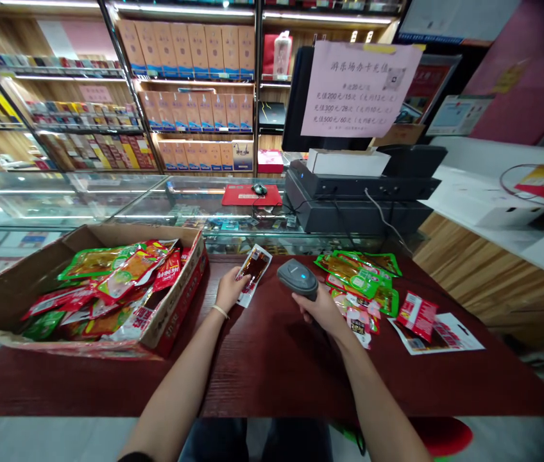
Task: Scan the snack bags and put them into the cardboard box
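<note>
My left hand (229, 289) grips a small snack packet (255, 269) with a dark, clear middle and white edges, tilted just above or on the dark red table (247, 366). In my right hand (323, 308) is a grey barcode scanner (296, 277) with a blue light on top, its head pointing left toward the packet. Left of my left hand stands an open cardboard box (183, 292) holding several red, green and orange snack packets (130, 273). Beyond my right hand lies a pile of green-edged packets (358, 273), with pink-and-white ones (359, 324) nearer me.
A red packet (417, 316) rests on a white-edged one (445, 333) at the right. Behind the table is a glass counter (147, 199) with a mouse (259, 188) on a red pad (238, 195). A monitor (296, 102) bearing a pink sign (361, 90) stands above black equipment (353, 212).
</note>
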A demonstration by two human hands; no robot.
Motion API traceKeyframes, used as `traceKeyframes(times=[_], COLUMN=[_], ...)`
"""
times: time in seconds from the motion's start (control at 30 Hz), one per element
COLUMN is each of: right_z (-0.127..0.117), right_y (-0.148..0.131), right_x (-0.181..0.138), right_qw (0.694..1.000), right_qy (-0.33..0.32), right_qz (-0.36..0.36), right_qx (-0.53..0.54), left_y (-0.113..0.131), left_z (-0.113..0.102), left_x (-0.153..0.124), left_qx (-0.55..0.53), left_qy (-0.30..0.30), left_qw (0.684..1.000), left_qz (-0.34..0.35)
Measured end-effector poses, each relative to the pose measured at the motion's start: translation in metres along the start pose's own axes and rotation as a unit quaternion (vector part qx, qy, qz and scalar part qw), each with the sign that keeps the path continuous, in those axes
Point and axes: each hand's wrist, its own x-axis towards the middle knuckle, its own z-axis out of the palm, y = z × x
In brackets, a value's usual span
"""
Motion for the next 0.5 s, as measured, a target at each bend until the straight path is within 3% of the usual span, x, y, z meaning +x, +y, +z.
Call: traceKeyframes(times=[0.17,0.33,0.43,0.5], right_z=[0.008,0.014,0.018,0.022], right_y=[-0.015,-0.046,-0.065,-0.075], right_x=[-0.003,-0.014,-0.021,-0.023], right_qw=[1.000,0.999,0.997,0.997], right_qy=[0.002,0.052,0.077,0.073], right_qz=[0.003,-0.003,-0.024,-0.027], right_qx=[0.004,0.003,-0.008,0.006], left_y=[0.012,0.062,0.105,0.131], left_z=[0.001,-0.004,-0.028,-0.056], left_x=[-0.007,-0.013,-0.017,-0.021], left_qx=[-0.029,-0.070,-0.070,-0.071], left_qy=[0.024,0.038,0.056,0.074], left_qw=[0.999,0.994,0.990,0.987], left_qz=[0.009,0.072,0.108,0.126])
